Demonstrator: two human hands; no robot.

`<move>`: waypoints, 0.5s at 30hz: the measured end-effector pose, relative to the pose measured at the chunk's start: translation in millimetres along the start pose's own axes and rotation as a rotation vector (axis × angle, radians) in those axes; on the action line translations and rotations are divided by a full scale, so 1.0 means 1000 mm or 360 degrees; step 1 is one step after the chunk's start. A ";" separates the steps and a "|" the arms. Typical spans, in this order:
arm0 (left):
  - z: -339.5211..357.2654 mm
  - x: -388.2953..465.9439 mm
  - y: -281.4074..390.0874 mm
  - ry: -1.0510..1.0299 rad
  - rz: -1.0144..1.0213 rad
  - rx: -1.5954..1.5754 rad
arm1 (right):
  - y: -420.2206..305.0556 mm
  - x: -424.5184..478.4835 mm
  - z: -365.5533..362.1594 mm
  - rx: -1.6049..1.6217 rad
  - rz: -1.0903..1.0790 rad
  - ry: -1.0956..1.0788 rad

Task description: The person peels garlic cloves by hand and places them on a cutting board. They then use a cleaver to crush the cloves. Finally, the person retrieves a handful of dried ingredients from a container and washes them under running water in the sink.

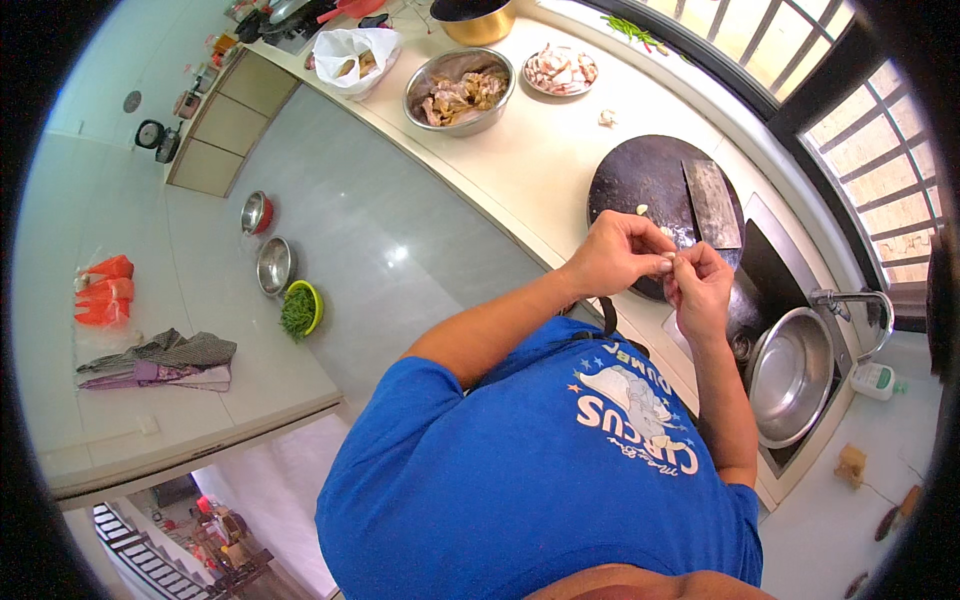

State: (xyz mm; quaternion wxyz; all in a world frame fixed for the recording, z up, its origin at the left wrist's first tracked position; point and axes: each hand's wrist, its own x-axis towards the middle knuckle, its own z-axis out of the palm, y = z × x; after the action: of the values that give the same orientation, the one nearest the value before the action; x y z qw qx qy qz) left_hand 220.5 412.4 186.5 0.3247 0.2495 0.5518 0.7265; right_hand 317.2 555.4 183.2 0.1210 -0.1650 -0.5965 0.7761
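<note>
Over a round dark chopping board (630, 172), my left hand (611, 253) and my right hand (701, 285) meet at the fingertips. Between them they pinch a small pale piece, apparently a garlic clove (668, 256), partly covered by my fingers. A peeled garlic clove (642, 210) lies on the board just beyond my left hand, and more pale bits show near my fingertips. A cleaver (712, 202) rests flat on the board's right side, its broad blade beyond my right hand. Farther off on the counter sits a garlic bulb (607, 118).
Along the counter (517, 180) stand a steel bowl of meat pieces (459, 126), a plate of sliced meat (561, 91), a white plastic bag (352, 56) and a gold pot (480, 28). Right of me, a metal basin (791, 375) sits in the sink under a faucet (885, 322).
</note>
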 end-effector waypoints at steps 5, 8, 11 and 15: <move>-0.004 0.006 -0.004 0.0114 -0.0079 -0.0388 | -0.004 0.002 0.008 0.0236 0.0116 0.0154; -0.009 0.007 -0.013 0.0097 -0.0208 -0.0622 | 0.001 0.004 0.003 0.0306 0.0147 0.0104; -0.006 0.009 -0.017 0.0000 -0.0214 -0.0719 | 0.002 0.002 -0.001 0.0367 0.0131 0.0104; 0.001 0.017 -0.024 -0.0066 -0.0272 -0.0750 | -0.002 -0.004 -0.010 0.0447 0.0112 0.0170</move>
State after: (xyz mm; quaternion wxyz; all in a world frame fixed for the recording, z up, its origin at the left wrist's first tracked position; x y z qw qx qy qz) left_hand 214.8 430.5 163.4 0.4455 0.1342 0.3793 0.7998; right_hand 324.6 563.3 183.2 0.1474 -0.2082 -0.4685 0.8458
